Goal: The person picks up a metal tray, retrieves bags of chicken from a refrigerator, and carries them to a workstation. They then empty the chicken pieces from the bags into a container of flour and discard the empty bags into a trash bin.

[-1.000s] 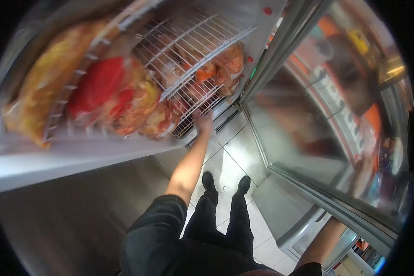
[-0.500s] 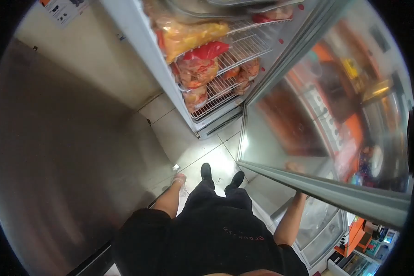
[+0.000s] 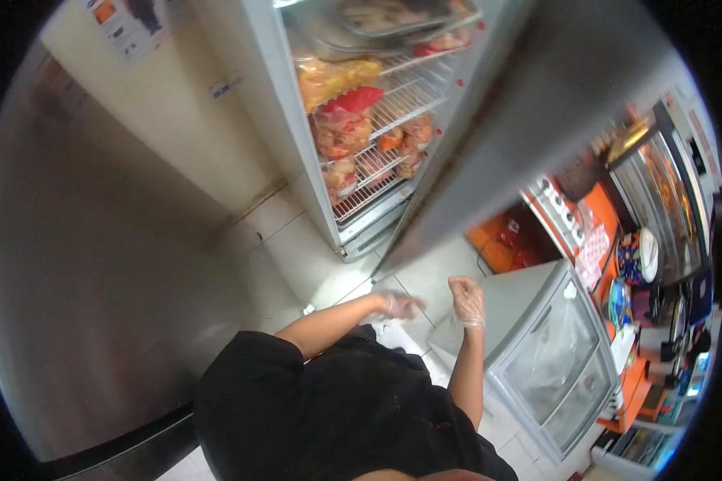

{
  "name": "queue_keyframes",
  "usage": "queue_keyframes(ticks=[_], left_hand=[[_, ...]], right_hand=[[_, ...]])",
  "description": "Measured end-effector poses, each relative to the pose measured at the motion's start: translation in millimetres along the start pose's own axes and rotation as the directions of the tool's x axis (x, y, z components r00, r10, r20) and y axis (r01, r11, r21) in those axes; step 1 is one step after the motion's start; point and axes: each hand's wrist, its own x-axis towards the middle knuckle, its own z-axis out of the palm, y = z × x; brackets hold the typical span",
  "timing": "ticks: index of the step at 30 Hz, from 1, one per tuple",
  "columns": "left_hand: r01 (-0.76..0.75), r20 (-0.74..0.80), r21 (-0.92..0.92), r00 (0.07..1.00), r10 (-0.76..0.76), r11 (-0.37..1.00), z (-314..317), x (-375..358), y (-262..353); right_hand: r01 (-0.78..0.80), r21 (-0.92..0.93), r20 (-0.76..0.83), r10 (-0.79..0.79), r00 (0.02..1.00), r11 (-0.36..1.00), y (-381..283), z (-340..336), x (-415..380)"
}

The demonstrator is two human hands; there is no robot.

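Observation:
My left hand [image 3: 401,305], in a clear plastic glove, reaches across in front of my body; motion blurs its fingers and I see nothing held. To its right is my raised right hand [image 3: 468,303], gloved too, with fingers bent inward and nothing visible in them. Beyond both hands stands an upright fridge [image 3: 346,232]. Its door [image 3: 489,136] shows as a blurred grey slab, partly open, apart from my hands. Inside, wire shelves [image 3: 405,100] carry a yellow bag [image 3: 337,78], a red bag [image 3: 353,100] and bags of what looks like raw meat [image 3: 343,132].
A large stainless-steel surface [image 3: 120,240] fills the left side. At right is a chest freezer with a glass lid [image 3: 553,361]. Behind it are an orange counter [image 3: 598,208] with a stove and a glass display case [image 3: 658,176]. The floor [image 3: 297,256] is tiled.
The fridge door has swung leftward, nearer to the fridge. My right hand has left the door's edge and moved up and left. My left hand has come from my side to the middle.

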Motion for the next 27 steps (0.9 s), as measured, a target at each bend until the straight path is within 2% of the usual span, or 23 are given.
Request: queue_keyframes(ticks=[1, 2, 3, 4, 5, 7, 9, 11, 12, 13, 15, 16, 17, 18, 19, 20, 21, 22, 23, 24, 25, 26, 27], left_hand=[[-0.113, -0.183, -0.174, 0.98, 0.081, 0.978, -7.6, 4.8, 6.7], [-0.252, -0.367, -0.323, 0.922, 0.125, 0.912, -12.9, 12.9, 13.3], [-0.423, -0.503, -0.397, 0.842, 0.192, 0.814, -24.4, 20.8, 5.2], [-0.478, -0.639, -0.42, 0.759, 0.123, 0.771, -38.6, 10.0, 19.0], [-0.51, -0.708, -0.537, 0.705, -0.03, 0.672, -51.8, 9.3, 14.8], [-0.389, -0.639, -0.708, 0.708, -0.3, 0.589, -67.2, -10.5, 32.2], [-0.405, -0.722, -0.654, 0.587, -0.367, 0.639, -68.5, -5.2, 8.7], [-0.506, -0.759, -0.648, 0.485, -0.434, 0.569, -74.4, 3.5, -9.7], [-0.607, -0.798, -0.603, 0.458, -0.393, 0.517, -76.8, 6.7, -19.6], [-0.699, -0.831, -0.553, 0.426, -0.357, 0.454, -78.9, 7.4, -27.2], [-0.748, -0.747, -0.598, 0.389, -0.539, 0.289, -77.3, 10.9, -27.1], [-0.733, -0.739, -0.614, 0.404, -0.539, 0.292, -68.2, 15.1, -43.4], [-0.551, -0.757, -0.654, 0.461, -0.464, 0.519, -59.0, 20.0, -71.4], [-0.333, -0.75, -0.612, 0.533, -0.392, 0.718, -41.0, 28.1, -93.1], [-0.315, -0.742, -0.612, 0.547, -0.388, 0.726, -22.4, 34.9, -107.6], [-0.088, -0.681, -0.384, 0.699, -0.218, 0.919, 25.7, 44.6, -123.3], [0.075, -0.53, -0.055, 0.843, -0.092, 0.996, 75.6, 59.4, -133.6], [0.136, -0.317, 0.316, 0.948, -0.031, 0.939, 128.8, 61.3, -150.6], [0.089, -0.081, 0.653, 0.996, -0.048, 0.752, 188.3, 73.2, -159.3], [-0.057, 0.139, 0.885, 0.98, -0.144, 0.463, 204.7, 92.7, -153.8], [0.203, 0.019, 0.852, 0.908, -0.418, 0.482, 279.5, 89.3, -97.0], [0.185, 0.102, 0.836, 0.872, -0.478, 0.516, 311.2, 68.9, -61.0], [0.161, 0.369, 0.672, 0.773, -0.516, 0.723, 328.4, 114.7, -109.2]], right_hand=[[-0.05, -0.002, -0.012, 0.05, 0.999, 0.999, 6.7, -7.2, -15.9], [-0.103, -0.007, -0.026, 0.103, 0.994, 0.995, 15.4, -16.2, -33.4], [-0.122, 0.006, -0.052, 0.123, 0.991, 0.992, 26.1, -24.0, -52.3], [-0.171, -0.032, -0.058, 0.169, 0.984, 0.985, 37.8, -30.4, -72.6], [-0.218, -0.067, -0.064, 0.214, 0.975, 0.974, 50.3, -36.9, -96.7], [-0.252, -0.044, -0.11, 0.246, 0.963, 0.967, 79.2, -49.5, -146.0], [-0.29, -0.009, -0.152, 0.285, 0.947, 0.957, 115.4, -56.9, -204.3], [-0.332, 0.102, -0.266, 0.347, 0.899, 0.938, 157.7, -59.0, -272.4], [-0.324, 0.206, -0.311, 0.376, 0.873, 0.923, 178.6, -58.4, -310.9], [-0.335, 0.232, -0.328, 0.398, 0.857, 0.913, 193.7, -55.4, -352.7], [-0.425, 0.395, -0.392, 0.568, 0.724, 0.815, 220.6, -49.8, -436.8], [-0.438, 0.404, -0.394, 0.585, 0.709, 0.803, 234.8, -46.1, -481.9], [-0.468, 0.479, -0.394, 0.658, 0.641, 0.743, 248.2, -37.2, -525.3], [-0.487, 0.556, -0.384, 0.728, 0.568, 0.673, 259.7, -26.1, -565.6], [-0.491, 0.572, -0.381, 0.743, 0.55, 0.657, 269.9, -14.5, -607.2], [-0.436, 0.687, -0.365, 0.796, 0.484, 0.581, 280.6, -4.6, -647.2], [-0.363, 0.789, -0.34, 0.845, 0.414, 0.495, 291.0, 5.4, -688.1], [-0.255, 0.886, -0.274, 0.881, 0.386, 0.387, 308.2, 13.1, -728.6], [-0.232, 0.897, -0.278, 0.89, 0.362, 0.375, 322.4, 10.8, -761.0], [-0.193, 0.894, -0.322, 0.881, 0.348, 0.403, 335.1, 9.2, -793.7], [-0.146, 0.892, -0.368, 0.873, 0.319, 0.429, 336.7, 9.2, -823.2], [-0.126, 0.877, -0.421, 0.867, 0.265, 0.464, 344.8, 6.3, -851.7], [-0.102, 0.864, -0.472, 0.863, 0.181, 0.493, 341.8, -9.4, -871.7]])
